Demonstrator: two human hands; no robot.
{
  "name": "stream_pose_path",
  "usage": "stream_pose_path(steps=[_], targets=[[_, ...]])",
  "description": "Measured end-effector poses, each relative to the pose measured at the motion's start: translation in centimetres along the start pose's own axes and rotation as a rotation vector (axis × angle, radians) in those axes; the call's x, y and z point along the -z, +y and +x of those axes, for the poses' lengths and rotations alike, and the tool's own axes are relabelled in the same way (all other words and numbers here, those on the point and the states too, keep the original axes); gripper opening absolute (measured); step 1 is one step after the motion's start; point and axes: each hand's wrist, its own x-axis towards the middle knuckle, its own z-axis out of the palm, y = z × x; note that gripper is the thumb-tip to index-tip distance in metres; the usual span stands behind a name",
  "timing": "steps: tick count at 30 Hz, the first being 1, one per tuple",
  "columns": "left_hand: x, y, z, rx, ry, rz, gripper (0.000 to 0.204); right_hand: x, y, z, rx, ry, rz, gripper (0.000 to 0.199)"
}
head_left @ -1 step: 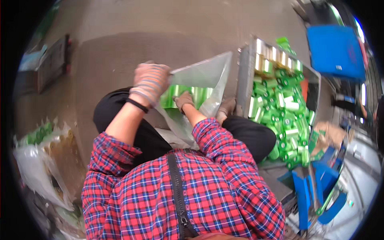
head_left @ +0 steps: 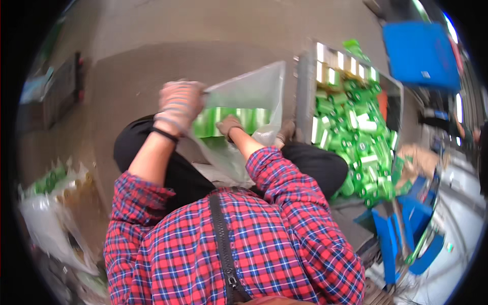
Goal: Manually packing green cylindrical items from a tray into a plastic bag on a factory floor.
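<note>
A clear plastic bag [head_left: 264,89] lies spread between my legs, its mouth held wide. My left hand [head_left: 181,101], in a striped knit glove, is closed on the bag's left edge. Inside the bag, a row of shiny green rolls [head_left: 246,118] lies side by side. My gloved right hand [head_left: 230,125] reaches in, its fingers bent and bunched against the rolls near the middle of the row. Blur partly hides its fingertips.
To my right stands a grey crate [head_left: 305,94] heaped with loose green rolls [head_left: 358,147]. Beyond it are a blue bin [head_left: 422,55] and blue plastic pieces [head_left: 389,239]. A filled clear bag [head_left: 51,223] is at far left, below a dark box [head_left: 63,94].
The whole view has shifted slightly, so the crate and bag appear a little further left. Both hands keep nearly the same places on the bag and rolls.
</note>
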Motion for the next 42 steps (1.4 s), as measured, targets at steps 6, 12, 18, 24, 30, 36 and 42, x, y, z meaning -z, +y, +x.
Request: stream_pose_path(steps=[6,12,18,24,30,36,42], targets=[[-0.7,-2.4,-0.7,-0.108,0.15,-0.124,0.03,11.5,1.7,-18.4,0.735,1.029,0.301,0.032],[-1.6,-1.5,-1.6,-0.499,0.652,-0.284,0.021,12.3,30.3,-28.8,-0.689,1.362,0.334,0.065],[-2.1,2.8,-5.0,-0.582,0.513,-0.334,0.018,4.7,38.5,-26.4,-1.171,0.952,0.433,0.118],[-5.9,7.4,-7.5,-0.143,-0.386,-0.147,0.067,4.5,40.5,-26.8,-0.552,1.511,1.147,0.086],[-9.4,10.4,-11.6,-0.49,-0.415,-0.715,0.017,10.5,30.0,-35.7,0.748,0.81,2.188,0.08],[-0.8,2.9,-7.8,-0.246,0.553,0.109,0.068,15.2,14.9,-33.3,0.865,0.197,1.823,0.073],[-1.1,-2.9,-6.6,0.179,-0.185,-0.027,0.045,6.6,-3.4,-15.4,0.333,0.232,0.577,0.087]])
